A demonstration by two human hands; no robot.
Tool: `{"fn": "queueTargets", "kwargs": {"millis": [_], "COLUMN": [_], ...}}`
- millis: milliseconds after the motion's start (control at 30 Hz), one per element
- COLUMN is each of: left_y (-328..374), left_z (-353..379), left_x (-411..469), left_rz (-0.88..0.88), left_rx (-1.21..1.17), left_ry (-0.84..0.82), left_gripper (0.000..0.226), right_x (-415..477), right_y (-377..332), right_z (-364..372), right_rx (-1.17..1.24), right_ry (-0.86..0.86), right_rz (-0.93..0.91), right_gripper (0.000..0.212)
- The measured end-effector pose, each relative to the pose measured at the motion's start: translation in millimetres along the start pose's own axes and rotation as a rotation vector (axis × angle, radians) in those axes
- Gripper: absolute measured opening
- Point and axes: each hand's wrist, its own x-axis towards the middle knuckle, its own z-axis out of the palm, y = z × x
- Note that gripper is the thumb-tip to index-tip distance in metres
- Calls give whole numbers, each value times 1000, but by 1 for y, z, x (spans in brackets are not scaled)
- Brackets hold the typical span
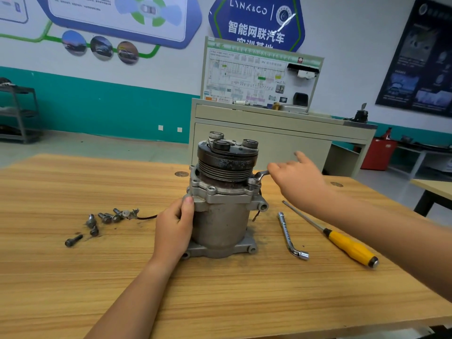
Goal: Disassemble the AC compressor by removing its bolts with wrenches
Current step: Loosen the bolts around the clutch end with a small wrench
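One compressor (220, 216) stands on one table (73, 277). I count one wrench (260, 176) at its flange, one L-shaped socket wrench (287, 233), one screwdriver (347, 245), and roughly seven loose bolts (105, 217), bunched too close for certainty.

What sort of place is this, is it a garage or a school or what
Probably an automotive training room, not a working garage: a Lynk & Co wall sign, a wiring-diagram teaching board on a cabinet, and an AC compressor on a wooden bench.
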Motion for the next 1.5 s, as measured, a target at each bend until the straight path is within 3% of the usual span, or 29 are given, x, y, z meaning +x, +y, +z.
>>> {"fn": "queueTargets", "kwargs": {"millis": [133, 233, 367, 433, 567, 800, 900, 1067, 1333, 1500], "left_y": [2, 4, 4, 6, 7, 4, 8, 8, 5, 4], "left_z": [-2, -2, -2, -2, -2, -1, -2, -3, -3, -4], "left_x": [0, -1, -1, -1, -2, -3, -3, -4, -3, -2], "left_rz": [2, -12, -18, -19, -20, -39, -39, -48, -31, -8], "left_rx": [17, 16, 12, 5, -8, -23, -18, -22, 9, 55], "left_ry": [5, 2, 1, 1, -3, -32, -18, -21, -15, -13], "left_gripper": [52, 44, 43, 42, 45, 66, 48, 48, 41, 48], "right_x": [23, 22, -10, -36, -68, -64, -58, -43, -25, 3], "right_y": [-10, -9, -2, 0, -8, -26, -31, -16, 11, 10], "right_z": [22, 20, -9, -25, -45, -66, -77, -87, -67, -37], "right_rx": [100, 157, 568, 645, 351, 98, 27, -54, -253, -167], "right_ry": [164, 172, 296, 266, -15, -162, -221, -301, -273, -199], "right_rz": [-30, -18, 244, 299, 212, 90, 21, -99, -188, -137], "right_gripper": [36, 37, 29, 30, 34, 63, 57, 28, 26, 24]}}
